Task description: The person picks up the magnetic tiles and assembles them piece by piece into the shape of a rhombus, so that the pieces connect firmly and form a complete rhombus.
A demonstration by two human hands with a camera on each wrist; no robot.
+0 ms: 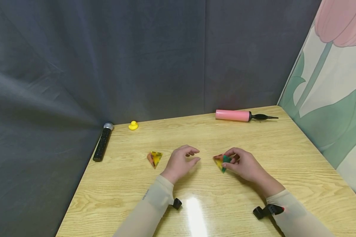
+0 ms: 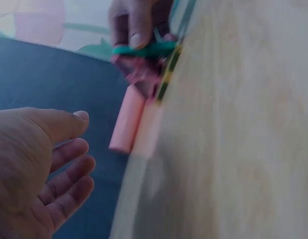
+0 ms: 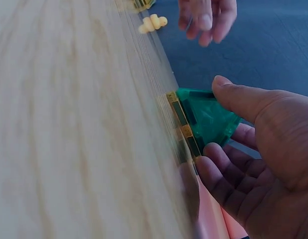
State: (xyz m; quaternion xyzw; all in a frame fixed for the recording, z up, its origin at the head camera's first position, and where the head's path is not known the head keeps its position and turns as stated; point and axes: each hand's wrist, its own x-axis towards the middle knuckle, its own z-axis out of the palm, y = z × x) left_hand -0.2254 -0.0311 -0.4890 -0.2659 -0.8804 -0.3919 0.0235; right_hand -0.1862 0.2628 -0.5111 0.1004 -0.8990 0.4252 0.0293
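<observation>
My right hand (image 1: 245, 164) pinches a green see-through triangular magnetic tile (image 3: 206, 113) between thumb and fingers. Along its lower edge the green tile meets a yellow tile (image 1: 219, 163) that lies against the table, and a reddish tile (image 2: 144, 69) joins them at the side. My left hand (image 1: 180, 162) hovers over the table between the two tile groups, its fingers loosely bent with nothing in them. Left of it lies a second group, a yellow tile (image 1: 157, 157) with an orange tile (image 1: 150, 158) joined to it.
A black microphone (image 1: 103, 142) lies along the table's left edge, and a yellow rubber duck (image 1: 133, 125) sits near the back. At the back right lies a pink hand pump (image 1: 232, 115) with a black nozzle. Behind the wooden table (image 1: 112, 191) hangs a dark curtain (image 1: 154, 65).
</observation>
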